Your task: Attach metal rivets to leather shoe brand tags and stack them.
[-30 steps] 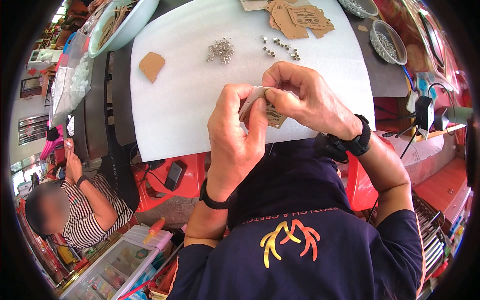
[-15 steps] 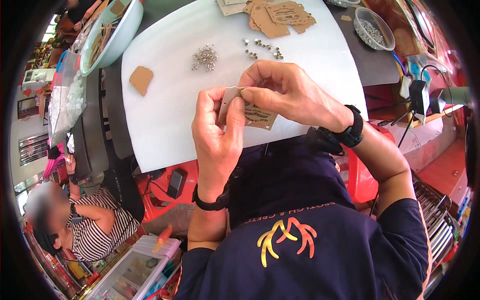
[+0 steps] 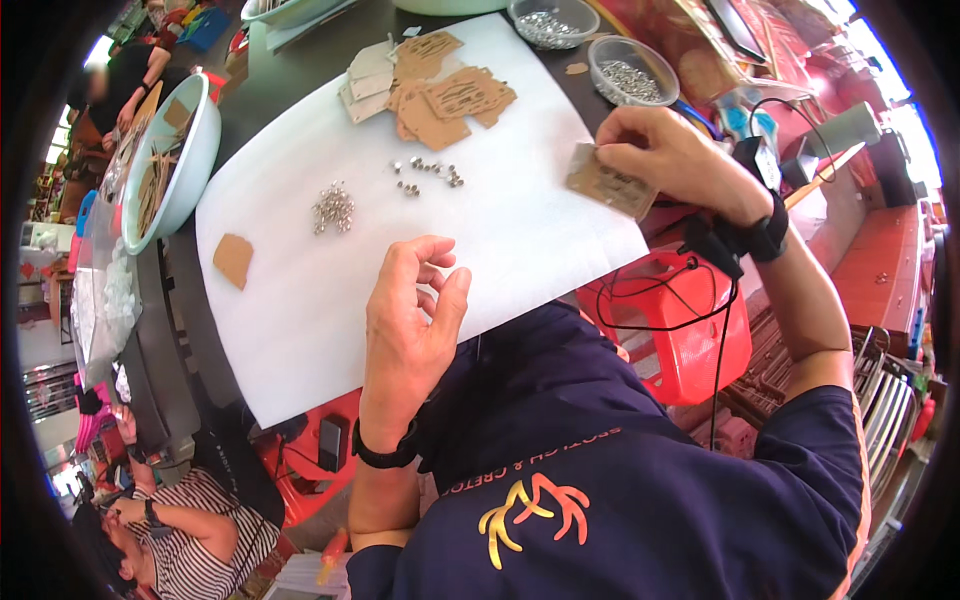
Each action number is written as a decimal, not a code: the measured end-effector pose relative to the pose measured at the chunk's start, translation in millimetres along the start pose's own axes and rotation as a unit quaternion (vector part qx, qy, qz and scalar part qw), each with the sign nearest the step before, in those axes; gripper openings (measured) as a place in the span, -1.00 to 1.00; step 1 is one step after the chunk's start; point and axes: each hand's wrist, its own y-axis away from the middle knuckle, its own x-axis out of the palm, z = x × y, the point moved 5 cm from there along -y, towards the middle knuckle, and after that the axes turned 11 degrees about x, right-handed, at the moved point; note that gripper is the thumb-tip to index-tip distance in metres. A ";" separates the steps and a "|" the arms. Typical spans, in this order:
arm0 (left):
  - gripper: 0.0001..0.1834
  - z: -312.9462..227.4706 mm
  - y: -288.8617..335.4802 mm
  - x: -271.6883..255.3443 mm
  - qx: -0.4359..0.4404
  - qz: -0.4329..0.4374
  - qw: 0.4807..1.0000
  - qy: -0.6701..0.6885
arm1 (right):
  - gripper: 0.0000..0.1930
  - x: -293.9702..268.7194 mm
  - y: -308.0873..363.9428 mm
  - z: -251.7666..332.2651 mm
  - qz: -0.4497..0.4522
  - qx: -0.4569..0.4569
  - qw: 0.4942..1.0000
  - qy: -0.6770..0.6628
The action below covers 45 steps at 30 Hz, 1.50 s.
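Note:
At the right edge of the white sheet [image 3: 530, 190], my right hand [image 3: 680, 165] pinches a brown printed card [image 3: 612, 188] by its upper edge. My left hand [image 3: 405, 325] hovers over the near part of the sheet, fingers loosely curled and thumb apart, holding nothing. Beyond it lie a heap of small silvery studs [image 3: 333, 208] and a scattered group of metal caps [image 3: 440, 170]. Farther back are a loose pile of brown printed cards [image 3: 455, 103] and some paler cards [image 3: 368, 85]. A single brown card [image 3: 233, 260] rests near the sheet's left edge.
Two clear tubs of small metal parts, one nearer [image 3: 630, 72] and one farther [image 3: 552, 22], stand at the back right. A pale blue basin [image 3: 205, 150] sits at the left. Black cables hang by a red stool [image 3: 700, 340]. A person in stripes [image 3: 205, 510] is at lower left.
My hands have come apart. The right one has carried the card to the right edge of the sheet; the left has let go. The whole view has shifted and turned.

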 end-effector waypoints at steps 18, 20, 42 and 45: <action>-0.77 -86.8 -74.6 106.4 0.252 0.283 0.918 -0.117 | -0.74 -32.0 -27.9 -113.7 0.000 0.115 0.992 -0.054; -0.73 -74.5 -88.0 123.6 0.252 0.298 0.908 -0.153 | -0.75 -29.2 -25.1 -110.1 -0.018 0.122 0.991 -0.060; -0.51 -33.8 -110.5 176.6 0.362 0.308 0.799 -0.368 | -0.83 -29.8 -38.1 -107.4 0.164 0.377 0.884 -0.225; -0.50 -31.6 -109.5 179.7 0.364 0.300 0.801 -0.370 | -0.79 -32.1 -37.4 -109.4 0.171 0.376 0.885 -0.215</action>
